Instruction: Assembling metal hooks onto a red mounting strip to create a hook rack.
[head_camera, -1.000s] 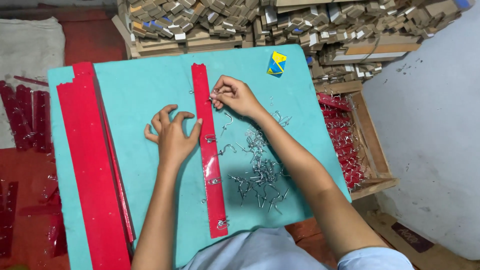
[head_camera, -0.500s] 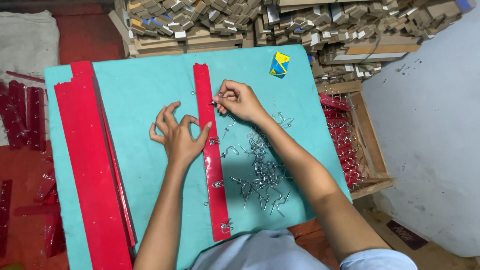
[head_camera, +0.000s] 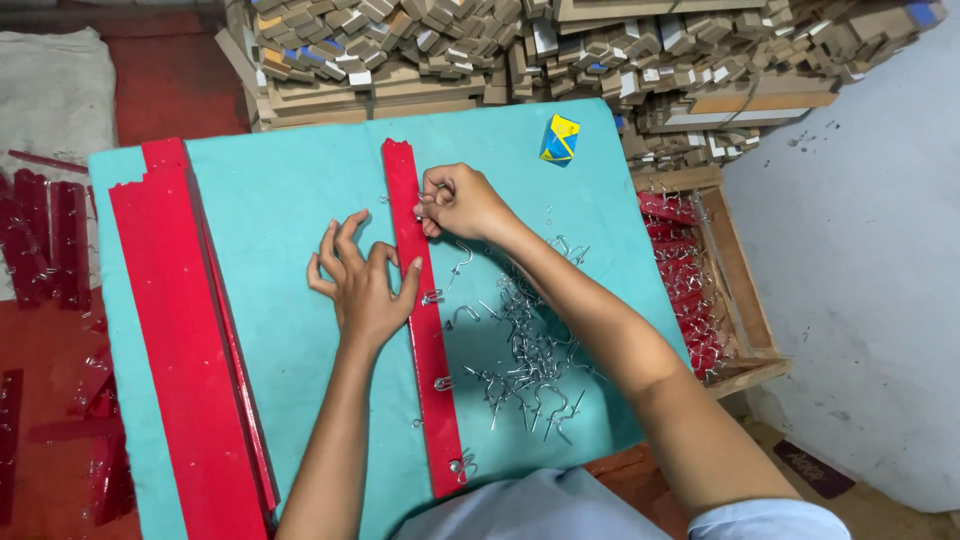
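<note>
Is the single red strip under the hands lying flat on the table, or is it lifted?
Flat. The red strip rests along the teal table, pressed by the left hand.

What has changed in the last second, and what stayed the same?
The left hand shifted slightly up along the red strip, fingers now spread. The right hand stayed near the strip's top, pinching a small metal hook. The hook pile and stacked red strips did not move.
</note>
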